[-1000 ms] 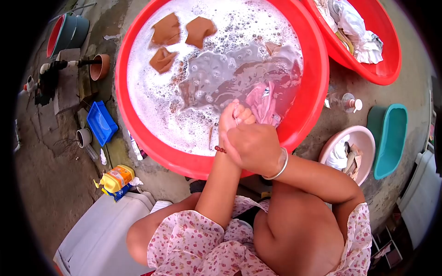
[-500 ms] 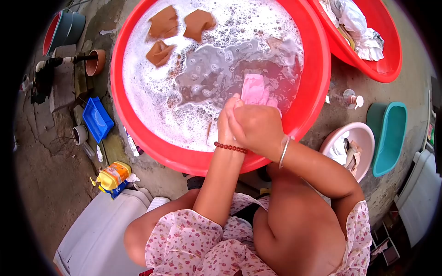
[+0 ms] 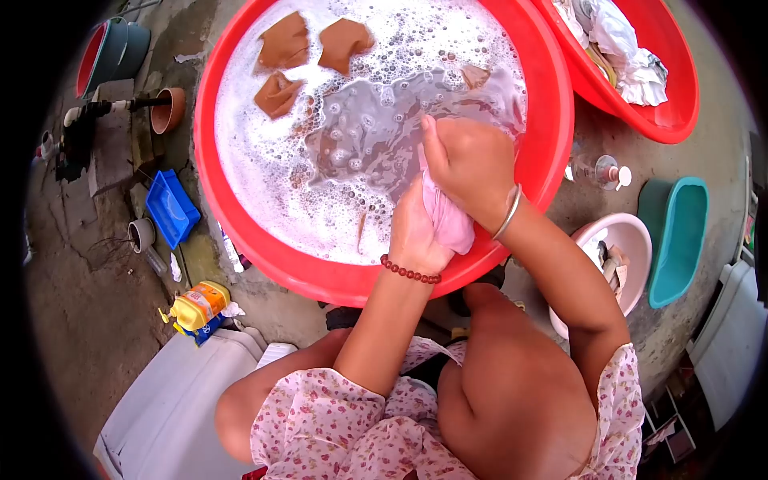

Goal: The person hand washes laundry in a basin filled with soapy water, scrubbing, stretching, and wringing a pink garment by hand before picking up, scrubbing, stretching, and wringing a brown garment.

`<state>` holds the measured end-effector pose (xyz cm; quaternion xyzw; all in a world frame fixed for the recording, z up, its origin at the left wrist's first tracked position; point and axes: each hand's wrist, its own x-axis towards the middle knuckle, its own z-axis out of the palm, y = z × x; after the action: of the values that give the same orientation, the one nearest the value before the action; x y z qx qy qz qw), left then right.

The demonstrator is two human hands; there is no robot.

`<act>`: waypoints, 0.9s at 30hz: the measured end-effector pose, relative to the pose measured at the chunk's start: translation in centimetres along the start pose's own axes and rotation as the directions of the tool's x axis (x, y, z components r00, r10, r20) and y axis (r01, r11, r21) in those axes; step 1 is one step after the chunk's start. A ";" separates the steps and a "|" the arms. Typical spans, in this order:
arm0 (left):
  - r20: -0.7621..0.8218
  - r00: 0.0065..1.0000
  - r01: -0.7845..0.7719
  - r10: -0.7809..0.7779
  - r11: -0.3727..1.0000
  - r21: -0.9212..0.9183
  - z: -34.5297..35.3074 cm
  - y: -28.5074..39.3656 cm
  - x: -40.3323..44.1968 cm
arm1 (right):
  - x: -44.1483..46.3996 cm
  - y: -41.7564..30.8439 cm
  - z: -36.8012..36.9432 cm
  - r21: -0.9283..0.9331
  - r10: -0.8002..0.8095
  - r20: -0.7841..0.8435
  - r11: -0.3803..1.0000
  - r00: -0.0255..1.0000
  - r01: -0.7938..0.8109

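Over the near right part of a big red basin (image 3: 268, 268) of sudsy water, my two hands grip a wet pink cloth (image 3: 448, 220). My left hand (image 3: 418, 228), with a red bead bracelet at the wrist, is closed around its lower part. Just above and to the right, my right hand (image 3: 472, 164) makes a fist on the upper part, thumb pointing up; a silver bangle circles that wrist. Brown cloth (image 3: 286, 40) pokes out of the foam in several lumps at the far left of the basin.
A second red basin (image 3: 680, 96) with white laundry stands at the upper right. To the right are a pump bottle (image 3: 612, 174), a pale pink basin (image 3: 632, 288) and a teal tub (image 3: 680, 240). A yellow bottle (image 3: 200, 304) and a blue tray (image 3: 171, 210) lie left.
My hands have drawn apart from their clasp, the right one rising and turning. The pink cloth has come nearer, from beyond my hands to between them and over the basin's near side.
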<state>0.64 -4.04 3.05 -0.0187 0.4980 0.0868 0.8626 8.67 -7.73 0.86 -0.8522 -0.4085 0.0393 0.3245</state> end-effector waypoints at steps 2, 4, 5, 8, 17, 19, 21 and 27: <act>0.092 0.996 -0.020 0.020 1.000 -0.001 -1.9 0.5 1.1 | -0.7 -1.2 -0.1 0.028 -0.054 -0.009 0.998 0.998 0.054; 0.153 0.987 -0.038 0.048 0.997 -0.069 -5.1 1.5 2.6 | -3.2 -3.5 -0.6 0.127 -0.134 0.004 0.983 0.991 0.132; 0.886 0.451 0.282 -0.111 0.959 -0.023 -9.8 3.3 8.2 | -4.8 -4.7 -0.9 0.196 -0.152 0.017 0.970 0.988 0.145; 0.604 0.796 0.111 -0.025 0.988 -0.106 -7.7 1.6 4.9 | -4.8 -3.5 0.3 0.205 -0.134 0.051 0.971 0.990 0.121; 0.619 0.786 0.050 0.002 0.996 -0.067 -8.4 2.6 6.8 | -4.5 -4.1 -0.1 0.174 -0.119 0.030 0.978 0.992 0.112; 0.855 0.518 0.152 -0.003 0.984 -0.089 -8.8 1.7 6.8 | -5.5 -4.1 0.0 0.223 -0.162 0.113 0.966 0.980 0.134; 0.605 0.796 0.047 -0.017 0.998 -0.034 -5.5 0.4 3.1 | -2.2 -0.7 0.8 0.138 -0.070 0.104 0.989 0.992 0.055; 0.118 0.993 0.004 -0.002 1.000 -0.016 -5.5 1.3 3.2 | -4.0 -3.0 -0.5 0.146 -0.055 0.084 0.988 0.995 0.042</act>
<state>-2.73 -2.96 -2.35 -0.0211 0.4453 0.0904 0.8906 4.20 -9.52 2.18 -0.8138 -0.4391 0.0982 0.3678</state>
